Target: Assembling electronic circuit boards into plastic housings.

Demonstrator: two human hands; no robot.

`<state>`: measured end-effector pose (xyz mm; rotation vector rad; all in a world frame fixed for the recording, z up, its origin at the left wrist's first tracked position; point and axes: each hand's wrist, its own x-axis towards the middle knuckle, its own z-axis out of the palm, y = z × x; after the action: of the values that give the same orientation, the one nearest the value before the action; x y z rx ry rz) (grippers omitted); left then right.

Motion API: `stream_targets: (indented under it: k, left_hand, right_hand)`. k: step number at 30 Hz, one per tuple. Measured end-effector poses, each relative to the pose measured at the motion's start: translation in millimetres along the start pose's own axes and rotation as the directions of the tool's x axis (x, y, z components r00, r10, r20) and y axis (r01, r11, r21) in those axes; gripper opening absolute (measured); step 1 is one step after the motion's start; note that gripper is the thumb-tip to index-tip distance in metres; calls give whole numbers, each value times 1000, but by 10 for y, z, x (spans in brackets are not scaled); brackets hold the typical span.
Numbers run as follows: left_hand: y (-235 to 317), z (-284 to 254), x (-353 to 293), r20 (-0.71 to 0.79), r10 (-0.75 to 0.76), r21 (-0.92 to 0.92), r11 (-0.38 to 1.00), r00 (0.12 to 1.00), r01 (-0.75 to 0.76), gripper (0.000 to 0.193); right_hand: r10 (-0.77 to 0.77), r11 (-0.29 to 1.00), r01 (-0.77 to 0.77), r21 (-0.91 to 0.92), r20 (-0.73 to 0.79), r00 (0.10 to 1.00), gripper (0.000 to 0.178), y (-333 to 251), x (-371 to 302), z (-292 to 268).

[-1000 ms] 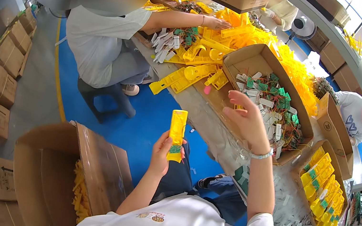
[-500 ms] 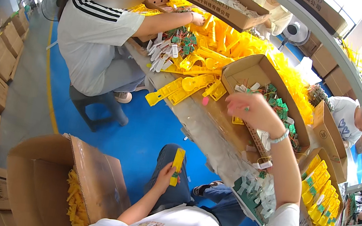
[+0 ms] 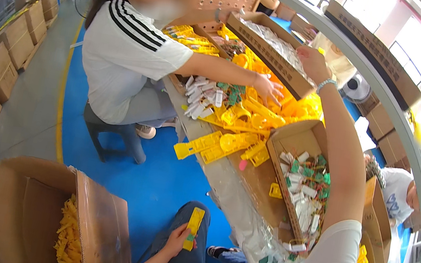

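Observation:
My left hand (image 3: pixel 177 240) is closed around a yellow plastic casing (image 3: pixel 195 222), held upright over my thigh, with a bit of green at its lower end. My right arm stretches far up and forward. Its hand (image 3: pixel 315 65) is at the right end of a raised cardboard tray (image 3: pixel 270 49) of clear and whitish plastic pieces (image 3: pixel 274 40). The fingers are bent at the tray's rim, and whether they grip anything is hidden. Below that arm lies an open carton (image 3: pixel 292 132) with white parts and green circuit boards (image 3: pixel 297 180).
A co-worker (image 3: pixel 127 60) sits at the left, one hand (image 3: pixel 268 89) over piled yellow casings (image 3: pixel 250 113). A large carton (image 3: pixel 105 220) of yellow parts stands at my lower left. A metal shelf frame (image 3: pixel 397 97) curves along the right. Loose casings (image 3: pixel 222 145) overhang the table edge.
My right hand has moved from above the carton of circuit boards up and forward to the raised tray. My left hand still holds the yellow casing. The view has shifted; the co-worker's hand reaches farther right.

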<state>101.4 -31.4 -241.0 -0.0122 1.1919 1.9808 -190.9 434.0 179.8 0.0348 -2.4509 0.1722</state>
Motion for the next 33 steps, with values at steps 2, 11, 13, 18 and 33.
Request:
stream_targets:
  k: [2, 11, 13, 18, 33]
  left_hand:
    - [37, 32, 16, 64, -44, -3, 999, 997, 45, 32]
    - [57, -18, -6, 27, -79, -42, 996, 996, 81, 34]
    - [129, 0, 58, 56, -81, -19, 996, 995, 82, 34]
    - [282, 47, 71, 84, -58, -118, 991, 995, 68, 38]
    - [2179, 1671, -595, 471, 511, -456, 839, 719, -296, 32]
  right_hand:
    - [-102, 987, 103, -123, 22, 995, 27, 508, 272, 248]
    - [312, 947, -290, -136, 182, 933, 24, 467, 582, 1076]
    - [191, 978, -182, -103, 90, 977, 23, 673, 594, 919]
    - [414, 687, -384, 617, 103, 904, 25, 405, 476, 253]
    - [189, 474, -129, 871, 43, 981, 24, -2290, -2170, -1896]
